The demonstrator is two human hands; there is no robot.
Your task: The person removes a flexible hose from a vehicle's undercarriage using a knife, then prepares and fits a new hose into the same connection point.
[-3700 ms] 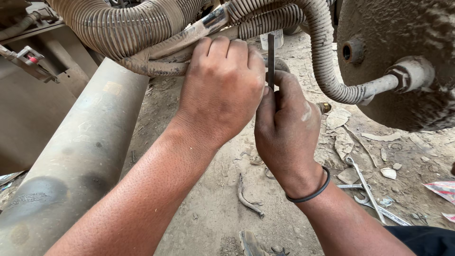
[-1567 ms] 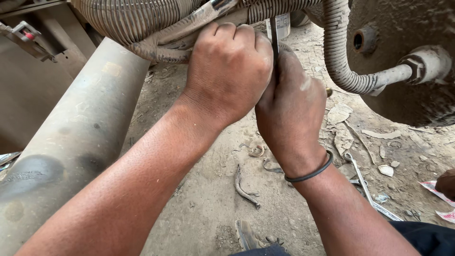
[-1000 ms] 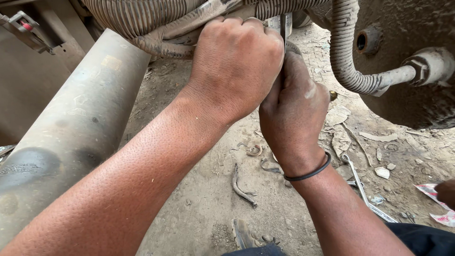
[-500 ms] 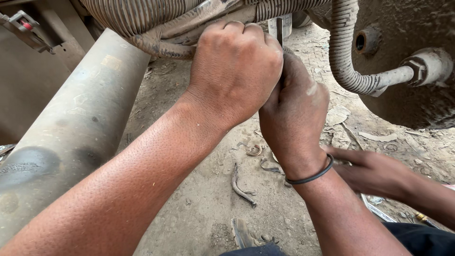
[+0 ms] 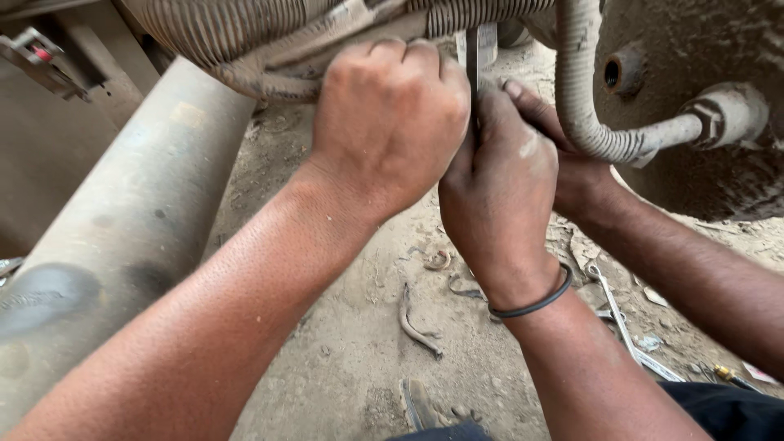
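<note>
Left hand (image 5: 392, 122) fisted against the ribbed hose (image 5: 220, 28) overhead. Right hand (image 5: 498, 188) closed around a thin metal tool (image 5: 472, 57), held upright between both hands. A co-worker's hand (image 5: 572, 175) reaches in just behind.

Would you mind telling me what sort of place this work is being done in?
Most likely the underside of a large vehicle parked on bare ground, perhaps a roadside repair spot. Signs: dusty ribbed hoses overhead, a thick metal pipe alongside, and wrenches lying on the dirt.
</note>
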